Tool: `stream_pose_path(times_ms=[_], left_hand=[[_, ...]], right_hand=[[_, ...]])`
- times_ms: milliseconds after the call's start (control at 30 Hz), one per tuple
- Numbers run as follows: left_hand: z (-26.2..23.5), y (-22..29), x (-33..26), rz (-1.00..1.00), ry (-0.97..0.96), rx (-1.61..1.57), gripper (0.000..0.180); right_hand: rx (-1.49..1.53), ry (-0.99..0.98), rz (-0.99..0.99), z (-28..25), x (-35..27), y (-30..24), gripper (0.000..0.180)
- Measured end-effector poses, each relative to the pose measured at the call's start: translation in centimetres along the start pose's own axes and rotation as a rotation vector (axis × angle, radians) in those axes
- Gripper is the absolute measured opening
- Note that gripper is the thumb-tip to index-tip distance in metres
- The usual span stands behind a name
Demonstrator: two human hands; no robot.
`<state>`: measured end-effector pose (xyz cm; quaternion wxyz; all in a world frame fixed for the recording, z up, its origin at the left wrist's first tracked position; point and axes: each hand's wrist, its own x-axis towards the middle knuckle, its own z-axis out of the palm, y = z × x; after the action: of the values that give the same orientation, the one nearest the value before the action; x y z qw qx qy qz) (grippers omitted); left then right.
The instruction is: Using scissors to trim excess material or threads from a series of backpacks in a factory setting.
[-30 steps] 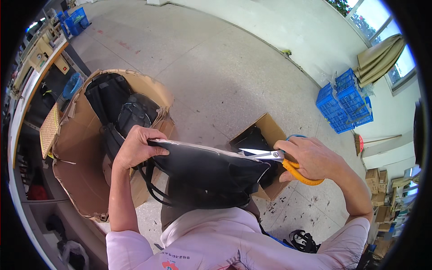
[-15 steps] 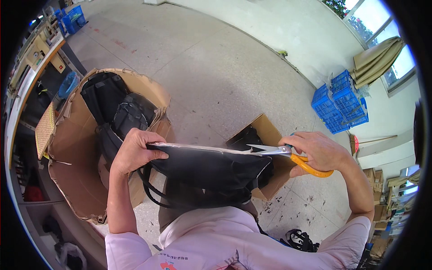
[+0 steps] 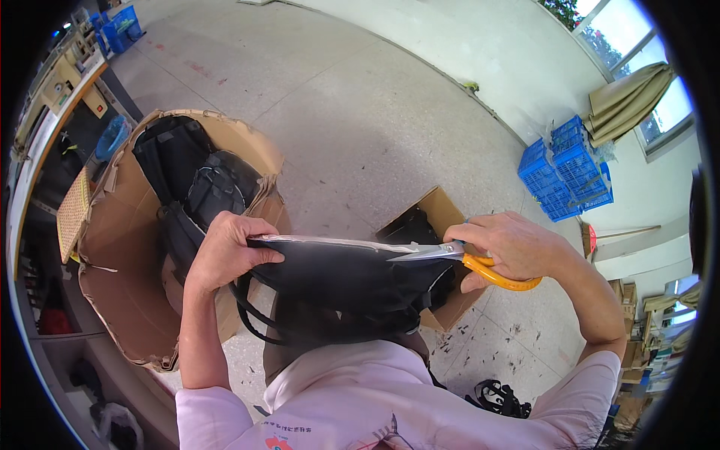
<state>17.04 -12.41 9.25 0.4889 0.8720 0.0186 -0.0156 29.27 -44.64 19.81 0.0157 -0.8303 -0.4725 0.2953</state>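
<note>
My left hand [image 3: 227, 251] grips the left end of a black bag [image 3: 345, 279] that has a pale top edge and hangs in front of my chest. My right hand [image 3: 510, 246] holds yellow-handled scissors [image 3: 457, 257], whose metal blades lie along the bag's top edge near its right end. Black straps dangle below the bag.
A large open cardboard box [image 3: 112, 247] at left holds several black bags [image 3: 202, 187]. A smaller cardboard box [image 3: 435, 217] with dark contents sits behind the held bag. Blue crates [image 3: 566, 169] are stacked by the far wall. Shelving runs along the left edge.
The scissors and my right hand have shifted slightly right along the bag's top edge. My left hand keeps its grip on the bag.
</note>
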Motion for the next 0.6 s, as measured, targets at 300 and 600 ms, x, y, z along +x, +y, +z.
stream_pose_path(times_ms=[300,600], left_hand=[[0.0,0.0,0.1,-0.015,-0.021,-0.024,0.020],[0.2,-0.1,0.1,0.006,0.008,-0.017,0.021]], right_hand=[[-0.087,0.034,0.034,0.1,-0.1,-0.9,0.053],[-0.113,0.057,-0.014,0.1,1.4,-1.5,0.053]])
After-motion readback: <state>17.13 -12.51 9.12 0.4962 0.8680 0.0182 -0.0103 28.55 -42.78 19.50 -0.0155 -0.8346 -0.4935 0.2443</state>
